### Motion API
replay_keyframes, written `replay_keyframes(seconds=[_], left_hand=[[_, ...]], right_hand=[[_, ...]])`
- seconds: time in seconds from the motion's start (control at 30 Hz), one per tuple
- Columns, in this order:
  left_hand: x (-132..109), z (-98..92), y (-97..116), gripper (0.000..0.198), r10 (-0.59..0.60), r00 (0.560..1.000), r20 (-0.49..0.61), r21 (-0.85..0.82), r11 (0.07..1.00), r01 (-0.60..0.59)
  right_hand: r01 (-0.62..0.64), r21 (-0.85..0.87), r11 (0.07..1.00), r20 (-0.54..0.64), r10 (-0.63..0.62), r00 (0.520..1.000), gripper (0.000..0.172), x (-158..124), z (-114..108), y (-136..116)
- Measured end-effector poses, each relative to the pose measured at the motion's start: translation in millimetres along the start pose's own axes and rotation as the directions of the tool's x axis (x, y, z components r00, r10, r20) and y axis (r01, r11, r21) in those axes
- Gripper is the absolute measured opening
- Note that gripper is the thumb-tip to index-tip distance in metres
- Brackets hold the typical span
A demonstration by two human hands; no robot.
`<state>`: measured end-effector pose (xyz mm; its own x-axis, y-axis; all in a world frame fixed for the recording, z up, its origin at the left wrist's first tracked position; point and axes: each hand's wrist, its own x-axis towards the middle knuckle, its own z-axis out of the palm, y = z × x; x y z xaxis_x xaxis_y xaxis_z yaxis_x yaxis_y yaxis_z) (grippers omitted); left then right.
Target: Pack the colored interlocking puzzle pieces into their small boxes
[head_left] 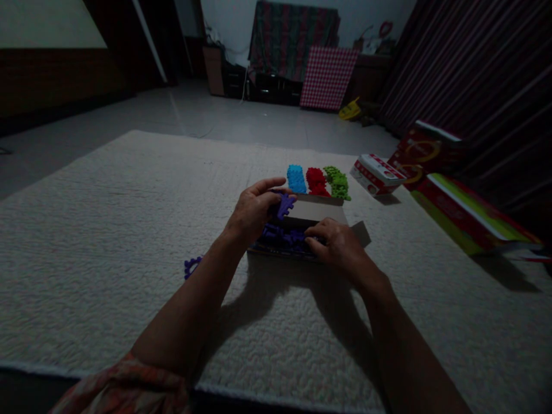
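My left hand (257,207) is closed on a purple toy piece with toothed edges (284,205), held above the left side of an open cardboard box (319,208). Inside the box lie several purple pieces (282,234). At the box's right end, my right hand (334,241) reaches in with its fingers bent together; whatever is between the fingertips is hidden. One more purple piece with a notched edge (192,267) lies on the mat, partly covered by my left forearm.
Behind the box are piles of blue pieces (296,179), red pieces (317,182) and green pieces (338,182) on the pale quilted mat (107,230). A white-and-red carton (377,174) and a red-and-green box (478,215) stand at the right.
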<state>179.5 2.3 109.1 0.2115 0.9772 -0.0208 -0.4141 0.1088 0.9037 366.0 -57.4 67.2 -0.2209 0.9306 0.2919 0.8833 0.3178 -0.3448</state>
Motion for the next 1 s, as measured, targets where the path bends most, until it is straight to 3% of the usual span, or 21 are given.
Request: replay_keyframes(seconds=[0.3,0.47,0.63,0.8,1.0], left_hand=[[-1,-1.2,0,0.038,-0.021,1.0,0.022,0.017,1.0,0.021],[-2,-0.9,-5,0.038,-0.011,0.997,0.081,0.033,0.999,0.008],[-2,-3.8,-14,0.042,0.044,0.991,0.128,0.079,0.995,-0.055],[-12,-12.5,-8,0.048,0.11,0.987,0.121,0.164,0.978,-0.129],[-29,-22.9,2,0.05,0.108,0.991,0.073,0.172,0.978,-0.119]], right_hand=[[0.03,0.002,1.0,0.051,-0.03,0.998,0.016,-1,2,1],[0.052,0.128,0.99,-0.155,-0.031,0.987,0.012,3,-19,-4],[0.104,0.175,0.979,-0.255,-0.057,0.965,0.043,15,-37,-37],[0.149,0.107,0.983,-0.237,-0.12,0.964,0.034,24,-25,-73],[0.099,0.103,0.99,-0.229,-0.073,0.971,0.027,20,-9,-98]])
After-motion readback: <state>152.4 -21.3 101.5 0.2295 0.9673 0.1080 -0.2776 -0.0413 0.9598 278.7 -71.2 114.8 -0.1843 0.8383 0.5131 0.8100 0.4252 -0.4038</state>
